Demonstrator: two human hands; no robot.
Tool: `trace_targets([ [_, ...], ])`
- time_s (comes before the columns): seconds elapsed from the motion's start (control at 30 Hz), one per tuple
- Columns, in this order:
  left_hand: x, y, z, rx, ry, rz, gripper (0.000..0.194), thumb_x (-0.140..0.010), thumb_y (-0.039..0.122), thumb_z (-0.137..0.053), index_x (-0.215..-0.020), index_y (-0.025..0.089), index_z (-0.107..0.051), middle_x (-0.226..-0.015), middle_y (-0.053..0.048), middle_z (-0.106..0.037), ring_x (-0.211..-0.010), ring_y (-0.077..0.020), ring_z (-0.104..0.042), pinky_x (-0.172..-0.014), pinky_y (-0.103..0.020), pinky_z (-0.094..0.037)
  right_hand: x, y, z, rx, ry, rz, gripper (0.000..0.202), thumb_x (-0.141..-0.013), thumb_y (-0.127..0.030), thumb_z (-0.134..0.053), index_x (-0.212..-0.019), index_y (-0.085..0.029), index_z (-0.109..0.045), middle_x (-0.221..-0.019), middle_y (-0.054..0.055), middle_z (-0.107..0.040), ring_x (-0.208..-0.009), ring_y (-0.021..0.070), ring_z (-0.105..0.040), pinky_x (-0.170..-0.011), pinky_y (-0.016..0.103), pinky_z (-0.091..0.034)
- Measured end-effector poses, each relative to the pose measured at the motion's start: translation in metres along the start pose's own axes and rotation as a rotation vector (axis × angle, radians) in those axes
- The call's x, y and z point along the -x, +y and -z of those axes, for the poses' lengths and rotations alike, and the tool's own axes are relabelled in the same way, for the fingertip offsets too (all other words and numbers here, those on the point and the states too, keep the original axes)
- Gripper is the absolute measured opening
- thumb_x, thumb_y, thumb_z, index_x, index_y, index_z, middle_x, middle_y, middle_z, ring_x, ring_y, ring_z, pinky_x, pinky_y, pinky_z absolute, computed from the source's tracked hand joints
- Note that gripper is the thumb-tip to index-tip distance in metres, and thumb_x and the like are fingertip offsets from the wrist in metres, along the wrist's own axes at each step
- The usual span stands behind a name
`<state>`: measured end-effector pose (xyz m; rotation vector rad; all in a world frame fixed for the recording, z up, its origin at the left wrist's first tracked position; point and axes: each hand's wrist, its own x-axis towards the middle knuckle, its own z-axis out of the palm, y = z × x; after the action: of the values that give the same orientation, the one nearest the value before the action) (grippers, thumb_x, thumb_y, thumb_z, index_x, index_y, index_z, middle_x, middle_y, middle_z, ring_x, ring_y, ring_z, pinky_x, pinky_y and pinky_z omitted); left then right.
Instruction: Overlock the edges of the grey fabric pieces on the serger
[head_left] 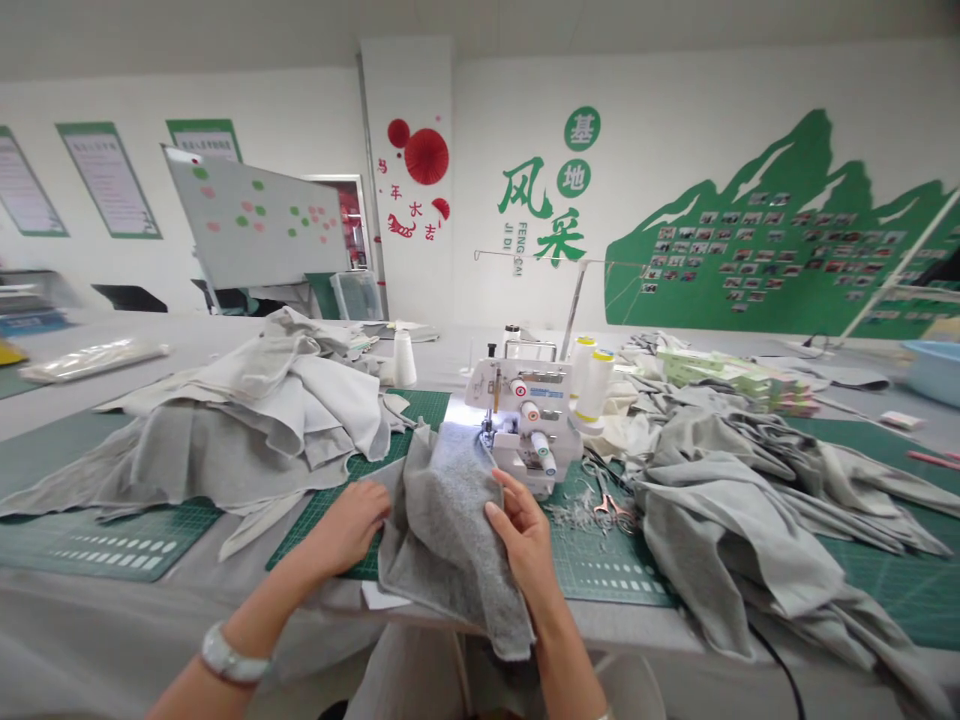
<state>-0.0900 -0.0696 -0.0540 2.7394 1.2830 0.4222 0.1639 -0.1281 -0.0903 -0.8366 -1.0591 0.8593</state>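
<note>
On the left, a heap of grey and pale cloth (262,420) spreads over a cutting mat (112,540) towards the front edge of the desk (202,580). No count of its pieces can be made, nor can I tell whether they are sewn.

The left hand (361,525) comes next, fingers curled in at the left border of the grey cloth (457,530); whether it pinches the fabric I cannot tell. That cloth lies in the middle, its far end at the lit needle area of the sewing machine (525,385), its near end hanging over the desk's front edge. It seems to be mid-seam, with the length nearest the person probably unsewn; the stitching itself is too small to make out. The right hand (523,520) is half open against its right border, thumb and forefinger parted.

Right of the machine, scissors (609,508) lie beside grey trimmings (579,512), suggesting some cutting is done. Another cloth heap (750,530) droops over the front edge further right, its stage unclear.
</note>
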Motion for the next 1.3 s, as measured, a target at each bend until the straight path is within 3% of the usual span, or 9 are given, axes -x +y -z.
trace_targets([
  [0.2,0.059,0.001,0.050,0.181,-0.345,0.158,0.007,-0.077,0.022,-0.053,-0.073,0.018,-0.058,-0.076,0.001,-0.061,-0.074,-0.0170,-0.056,-0.069,-0.024,-0.040,-0.003,-0.009,0.004,0.267,-0.047,0.060,0.042,-0.088,-0.033,-0.059,-0.128,-0.022,-0.060,-0.116,0.007,-0.069,-0.091,0.0207,-0.067,-0.080,0.034,-0.055],
  [0.3,0.059,-0.010,0.077,0.275,-0.394,0.212,0.016,-0.075,0.035,-0.066,-0.074,0.019,-0.065,-0.070,0.003,-0.061,-0.069,-0.0153,-0.056,-0.066,-0.022,-0.040,-0.008,-0.014,0.002,0.408,-0.044,0.176,0.035,-0.089,-0.032,-0.060,-0.121,-0.021,-0.066,-0.120,0.007,-0.068,-0.107,0.0244,-0.064,-0.094,0.039,-0.051],
  [0.43,0.008,-0.012,0.095,0.434,-0.051,0.178,0.027,-0.083,0.043,-0.059,-0.083,0.019,-0.071,-0.083,-0.002,-0.068,-0.081,-0.0180,-0.059,-0.075,-0.025,-0.044,-0.011,-0.011,-0.001,0.468,-0.004,0.252,0.028,-0.092,-0.030,-0.055,-0.114,-0.020,-0.070,-0.111,0.007,-0.072,-0.103,0.0234,-0.067,-0.093,0.037,-0.052],
  [0.6,-0.109,0.011,0.084,0.976,0.296,0.228,0.036,-0.078,0.045,-0.064,-0.090,0.012,-0.070,-0.074,-0.003,-0.062,-0.065,-0.0119,-0.051,-0.058,-0.021,-0.039,-0.007,0.002,-0.003,0.561,0.031,0.413,0.031,-0.095,-0.021,-0.050,-0.124,-0.020,-0.062,-0.114,0.009,-0.070,-0.106,0.0206,-0.065,-0.087,0.032,-0.054],
  [0.73,-0.201,0.029,0.069,1.243,0.117,0.320,0.028,-0.075,0.037,-0.069,-0.076,0.009,-0.066,-0.062,-0.002,-0.057,-0.050,-0.0072,-0.044,-0.049,-0.020,-0.034,-0.006,0.005,-0.002,0.618,0.084,0.480,0.032,-0.094,-0.019,-0.052,-0.125,-0.021,-0.059,-0.109,0.009,-0.067,-0.103,0.0198,-0.063,-0.086,0.031,-0.052],
  [0.83,-0.245,0.039,0.060,1.291,-0.044,0.334,0.029,-0.077,0.037,-0.069,-0.071,0.009,-0.065,-0.057,-0.002,-0.057,-0.049,-0.0097,-0.048,-0.051,-0.024,-0.040,-0.006,0.003,-0.002,0.639,0.102,0.465,0.028,-0.093,-0.020,-0.054,-0.120,-0.022,-0.061,-0.107,0.008,-0.065,-0.101,0.0198,-0.062,-0.087,0.032,-0.052],
  [0.93,-0.265,0.045,0.054,1.314,-0.148,0.311,0.027,-0.080,0.036,-0.067,-0.080,0.009,-0.067,-0.062,-0.003,-0.062,-0.057,-0.0140,-0.057,-0.056,-0.027,-0.046,-0.005,0.002,-0.002,0.634,0.086,0.452,0.027,-0.093,-0.020,-0.055,-0.119,-0.023,-0.061,-0.107,0.008,-0.065,-0.101,0.0201,-0.062,-0.086,0.032,-0.052],
  [1.1,-0.268,0.043,0.050,1.330,-0.200,0.249,0.028,-0.090,0.036,-0.059,-0.097,0.010,-0.065,-0.082,-0.005,-0.066,-0.072,-0.0148,-0.064,-0.066,-0.030,-0.053,-0.006,0.001,-0.004,0.614,0.065,0.457,0.028,-0.092,-0.019,-0.055,-0.120,-0.022,-0.060,-0.107,0.008,-0.065,-0.101,0.0196,-0.063,-0.087,0.031,-0.052],
  [1.3,-0.259,0.036,0.046,1.322,-0.204,0.117,0.027,-0.071,0.033,-0.074,-0.086,0.011,-0.069,-0.065,-0.004,-0.067,-0.069,-0.0209,-0.065,-0.064,-0.030,-0.050,-0.005,0.001,-0.003,0.618,0.056,0.462,0.029,-0.092,-0.018,-0.054,-0.120,-0.021,-0.059,-0.108,0.008,-0.064,-0.102,0.0192,-0.062,-0.088,0.031,-0.051],
])
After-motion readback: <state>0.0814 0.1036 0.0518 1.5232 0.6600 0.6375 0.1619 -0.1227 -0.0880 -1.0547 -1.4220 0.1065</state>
